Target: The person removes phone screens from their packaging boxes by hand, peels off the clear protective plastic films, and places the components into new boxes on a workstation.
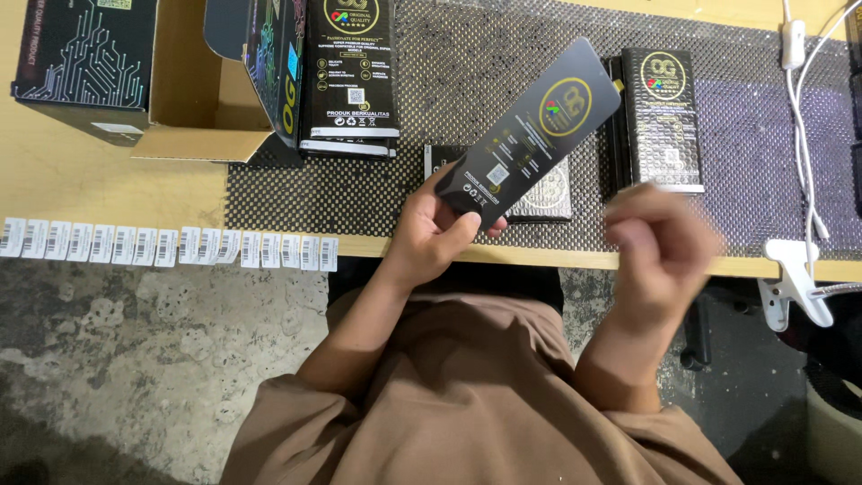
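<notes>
A pale wooden table runs across the top of the view, and most of its middle is covered by a dark perforated mat. On the left stands an open cardboard carton with a black printed box at its far side; beside it, on the mat, lies a stack of flat black packets with gold emblems. Another such packet lies upright-wise on the right of the mat.

The person sits close to the table edge in a brown top, both forearms raised from the lap. The left hand is bent at the wrist and grips the lower end of a long black sleeve — thumb across the front, fingers curled behind — so that the sleeve slants up and to the right above the mat, clear of it. It partly hides a small silvery flat pack lying on the mat beneath.

The right hand hangs just beside the sleeve, empty as far as one can see, its fingers loosely bent (it is blurred, so their exact spread I cannot tell).

Along the table's front edge hangs a row of small white barcode stickers. A white clamp bites the edge at the right, with white cables running up past it.
</notes>
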